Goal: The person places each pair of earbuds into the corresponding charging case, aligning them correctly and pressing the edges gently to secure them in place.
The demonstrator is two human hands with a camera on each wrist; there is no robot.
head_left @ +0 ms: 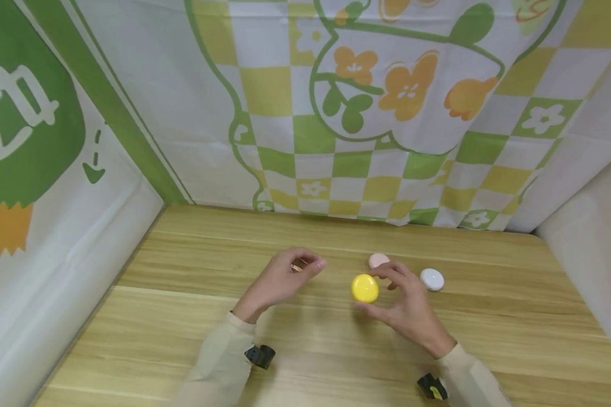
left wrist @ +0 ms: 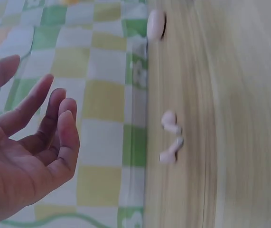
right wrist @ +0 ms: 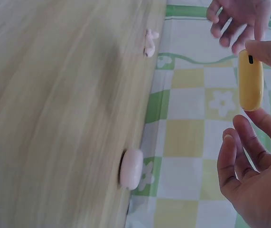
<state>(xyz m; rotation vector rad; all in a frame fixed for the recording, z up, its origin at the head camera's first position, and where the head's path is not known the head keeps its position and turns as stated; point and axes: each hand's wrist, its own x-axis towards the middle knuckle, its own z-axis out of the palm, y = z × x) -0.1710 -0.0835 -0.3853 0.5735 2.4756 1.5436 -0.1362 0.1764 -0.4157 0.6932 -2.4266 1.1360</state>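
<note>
A round yellow earbud case (head_left: 365, 289), with a small dark slot in its edge, is pinched between the thumb and index finger of my right hand (head_left: 404, 302). It is held up off the table, and the other fingers of that hand are loosely bent. My left hand (head_left: 290, 277) hovers to the left with nothing in it, fingers relaxed and slightly curved. Two pale pink earbuds (left wrist: 170, 137) lie close together on the table in the left wrist view. Just behind the yellow case sits a round pink case (head_left: 379, 260), partly overlapped by my right fingers in the head view.
A round white case (head_left: 432, 279) lies on the wooden table (head_left: 193, 339), right of my right hand. A patterned cloth (head_left: 315, 135) hangs along the table's back edge, and a printed sheet (head_left: 56, 237) stands along the left side.
</note>
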